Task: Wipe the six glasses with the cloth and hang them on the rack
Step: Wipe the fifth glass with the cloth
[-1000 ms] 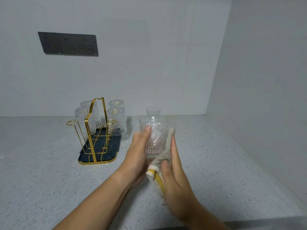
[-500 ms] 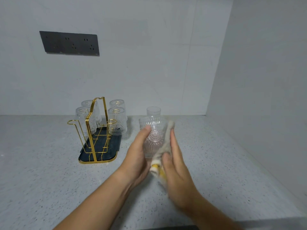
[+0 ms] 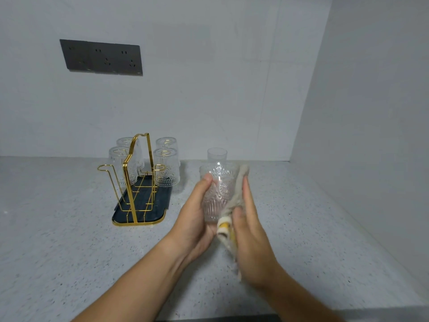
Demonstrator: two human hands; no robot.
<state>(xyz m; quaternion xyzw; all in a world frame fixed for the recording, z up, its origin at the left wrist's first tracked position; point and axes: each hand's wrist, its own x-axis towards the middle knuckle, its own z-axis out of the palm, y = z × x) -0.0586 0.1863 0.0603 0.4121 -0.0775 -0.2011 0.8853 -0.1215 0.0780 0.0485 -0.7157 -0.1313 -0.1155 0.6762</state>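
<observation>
My left hand grips a clear patterned glass upright above the counter, thumb along its near side. My right hand holds a beige cloth with a yellow edge under the thumb and presses it flat against the glass's right side. A gold wire rack on a dark tray stands to the left, with several glasses hung upside down on its far pegs. Its two near pegs are bare. One more glass stands upright by the back wall, behind the held glass.
The speckled grey counter runs to a white back wall and a white side wall on the right. A dark socket panel sits on the back wall, above the rack.
My right hand has slid the cloth a little up the side of the glass. The left hand keeps its grip, and the rack and other glasses have not moved.
</observation>
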